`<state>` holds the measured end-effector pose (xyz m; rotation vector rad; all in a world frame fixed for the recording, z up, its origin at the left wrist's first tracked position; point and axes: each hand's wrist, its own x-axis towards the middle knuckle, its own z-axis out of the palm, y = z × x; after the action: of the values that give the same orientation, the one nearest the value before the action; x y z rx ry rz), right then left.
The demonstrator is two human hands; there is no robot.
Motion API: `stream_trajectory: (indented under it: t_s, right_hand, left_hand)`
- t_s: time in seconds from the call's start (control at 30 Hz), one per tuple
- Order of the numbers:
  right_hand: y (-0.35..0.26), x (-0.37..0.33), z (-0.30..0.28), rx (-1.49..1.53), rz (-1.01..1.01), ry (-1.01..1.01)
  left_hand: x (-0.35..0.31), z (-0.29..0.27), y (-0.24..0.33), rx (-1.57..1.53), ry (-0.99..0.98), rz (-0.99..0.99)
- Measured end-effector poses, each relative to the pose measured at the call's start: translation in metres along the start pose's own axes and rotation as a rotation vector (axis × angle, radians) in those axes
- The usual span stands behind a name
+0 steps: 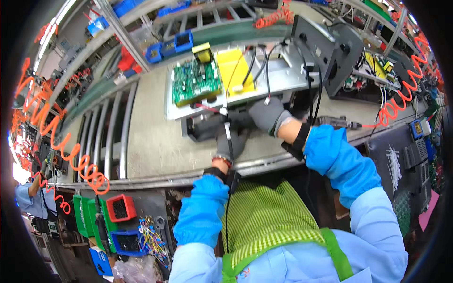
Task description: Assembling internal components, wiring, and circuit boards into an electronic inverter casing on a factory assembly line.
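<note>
On the workbench in front of me lies a metal chassis plate (181, 112) carrying a green circuit board (194, 81) and a yellow sheet (234, 70). A black part (203, 127) sits along the plate's near edge. My left hand (231, 141), in a dark grey glove, is at that black part; its fingers blend into the dark shape and are partly hidden. Gloved alike, my right hand (268, 116) is curled at the plate's near edge, and what it grips is hidden. A white connector (267, 100) on a black cable is just beyond its knuckles. Another cable passes over my left hand.
Upright black panels (347, 61) stand at the right of the plate. A dark air-powered screwdriver (337, 122) on an orange coiled hose (398, 101) lies beside my right forearm. Metal rollers (111, 132) are at left. Below the bench edge are a red bin (121, 208) and loose wires (153, 240).
</note>
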<state>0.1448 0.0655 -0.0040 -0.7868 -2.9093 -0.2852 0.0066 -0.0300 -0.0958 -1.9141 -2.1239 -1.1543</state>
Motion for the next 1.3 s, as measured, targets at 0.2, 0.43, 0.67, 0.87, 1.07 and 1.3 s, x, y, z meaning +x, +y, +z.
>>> stream_trajectory:
  t_s: [0.2,0.43,0.67,0.87,1.07,1.3]
  right_hand:
    - [-0.003,-0.042,-0.010,0.193,0.181,0.022]
    - [-0.058,-0.119,-0.015,1.626,0.454,-0.414]
    - [-0.099,-0.094,0.014,2.600,0.428,-0.448]
    - [-0.084,-0.103,0.011,2.909,-0.095,-0.446]
    - [-0.021,-0.088,-0.018,0.837,-0.051,0.020]
    - [0.044,-0.060,-0.081,-0.151,-0.202,0.032]
  left_hand:
    - [-0.008,-0.011,0.003,0.013,-0.196,-0.048]
    - [-0.003,-0.034,-0.019,-0.137,-0.576,-0.108]
    - [0.009,-0.048,-0.012,-0.452,-0.650,-0.455]
    - [0.007,-0.049,-0.004,-0.345,-0.524,-0.153]
    - [0.009,-0.045,-0.004,-0.306,-0.603,-0.175]
    - [0.008,-0.041,-0.003,-0.375,-0.521,-0.111]
